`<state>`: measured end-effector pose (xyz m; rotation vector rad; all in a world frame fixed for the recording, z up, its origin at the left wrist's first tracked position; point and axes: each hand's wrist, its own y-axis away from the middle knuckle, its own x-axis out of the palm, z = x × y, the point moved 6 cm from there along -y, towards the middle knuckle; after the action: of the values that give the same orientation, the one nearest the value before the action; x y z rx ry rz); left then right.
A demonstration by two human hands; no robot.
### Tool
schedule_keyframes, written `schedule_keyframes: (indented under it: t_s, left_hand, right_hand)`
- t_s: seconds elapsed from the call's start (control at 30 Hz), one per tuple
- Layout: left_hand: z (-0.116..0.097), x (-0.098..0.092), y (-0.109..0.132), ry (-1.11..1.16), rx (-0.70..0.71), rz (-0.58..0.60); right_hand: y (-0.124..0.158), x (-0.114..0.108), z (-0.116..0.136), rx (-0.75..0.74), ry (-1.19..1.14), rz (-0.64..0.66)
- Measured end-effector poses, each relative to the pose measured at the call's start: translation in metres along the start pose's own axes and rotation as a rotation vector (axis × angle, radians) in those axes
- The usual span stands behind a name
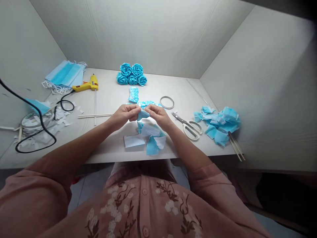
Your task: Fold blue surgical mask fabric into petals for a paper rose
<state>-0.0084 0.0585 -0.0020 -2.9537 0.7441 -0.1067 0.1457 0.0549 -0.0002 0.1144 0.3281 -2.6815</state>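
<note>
Between my two hands is a small piece of blue mask fabric [143, 115]. My left hand [126, 115] pinches its left side, and my right hand [157, 115] pinches its right side. Just below, loose blue and white fabric pieces [153, 145] lie near the table's front edge. Behind my fingers, a strip of ruffled blue pieces [147, 103] is partly hidden, and another ruffled blue piece [134, 94] lies farther back. Several blue fabric roses [133, 78] are stacked beyond it.
Scissors [189, 125] and a roll of tape [167, 102] lie to the right, before a heap of blue fabric [220, 124]. On the left are a yellow glue gun [86, 85] with a black cord, wooden sticks [95, 116], face masks [65, 74] and white scraps [61, 114].
</note>
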Motion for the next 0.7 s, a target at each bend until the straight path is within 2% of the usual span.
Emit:
schedule_keyframes:
  t_s: [0.13, 0.37, 0.57, 0.7]
  left_hand:
    - [0.001, 0.002, -0.001, 0.074, -0.048, 0.012]
    - [0.000, -0.001, 0.000, 0.017, -0.072, -0.014]
    - [0.005, 0.004, -0.001, 0.146, -0.069, 0.041]
    - [0.004, 0.006, -0.001, 0.235, -0.068, 0.084]
  right_hand:
    - [0.000, -0.001, 0.000, -0.013, 0.028, -0.004]
    - [0.000, 0.003, 0.003, -0.048, 0.042, 0.030]
    - [0.000, 0.010, -0.010, -0.002, -0.161, 0.054]
    - [0.001, 0.014, -0.007, -0.015, -0.362, 0.061]
